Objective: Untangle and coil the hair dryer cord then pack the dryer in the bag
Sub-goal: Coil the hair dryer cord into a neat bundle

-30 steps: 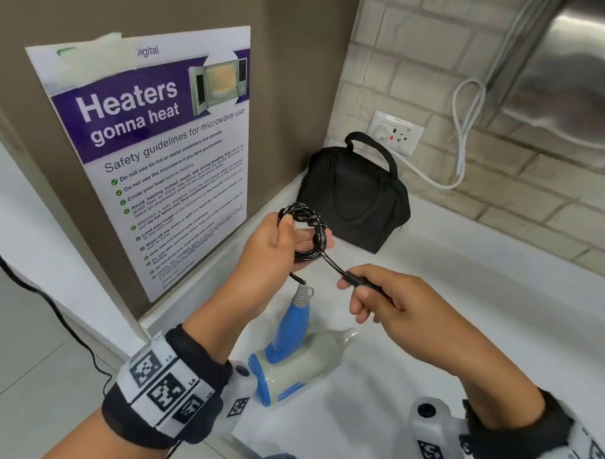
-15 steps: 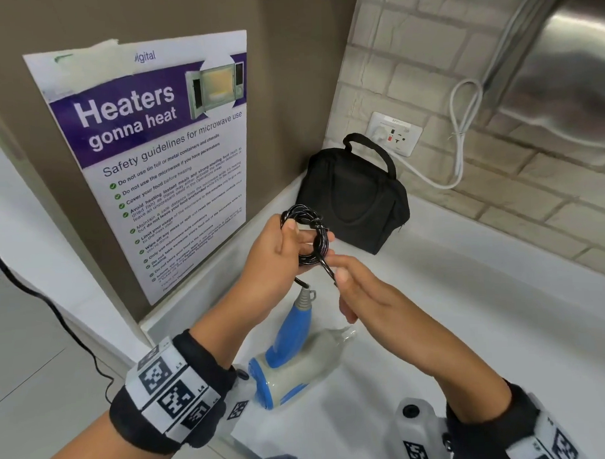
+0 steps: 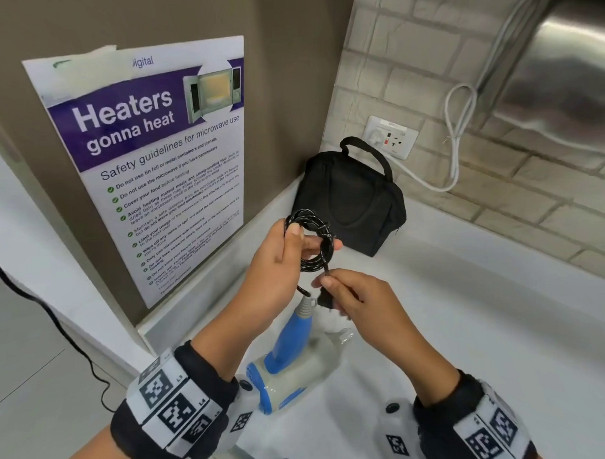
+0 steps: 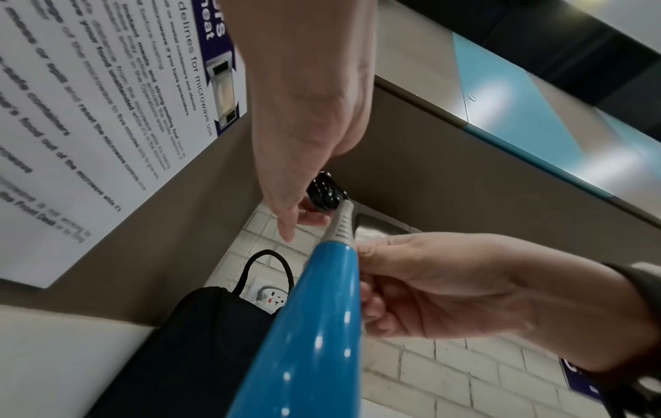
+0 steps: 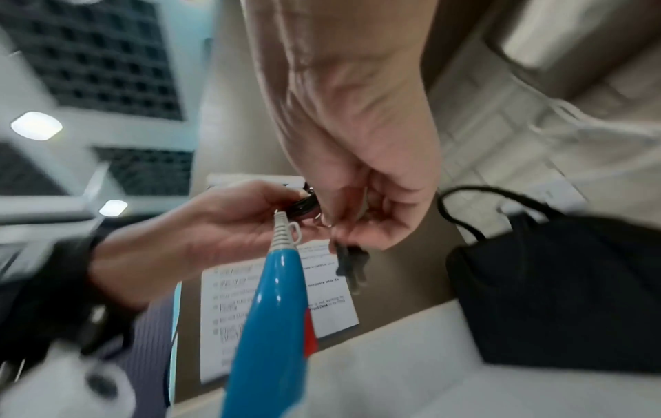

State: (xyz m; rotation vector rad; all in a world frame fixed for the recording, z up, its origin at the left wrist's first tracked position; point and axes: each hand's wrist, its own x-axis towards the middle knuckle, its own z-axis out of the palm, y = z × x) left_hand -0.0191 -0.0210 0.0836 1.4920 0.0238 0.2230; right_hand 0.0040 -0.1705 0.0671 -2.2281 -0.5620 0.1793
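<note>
A white and blue hair dryer lies on the white counter, its blue handle pointing up. My left hand holds the black cord coil above it, thumb pressed on the loops. Just below the coil, my right hand pinches the cord's free end, and the black plug hangs under its fingers. The black bag stands shut in the corner behind the coil.
A microwave safety poster covers the brown wall on the left. A wall socket with a white cable sits behind the bag. A steel appliance hangs upper right. The counter's front edge is near my wrists.
My right hand came in from the right to just under the coil, drawing the free cord end close; the plug now hangs below its fingers. The left hand kept the coil nearly still.
</note>
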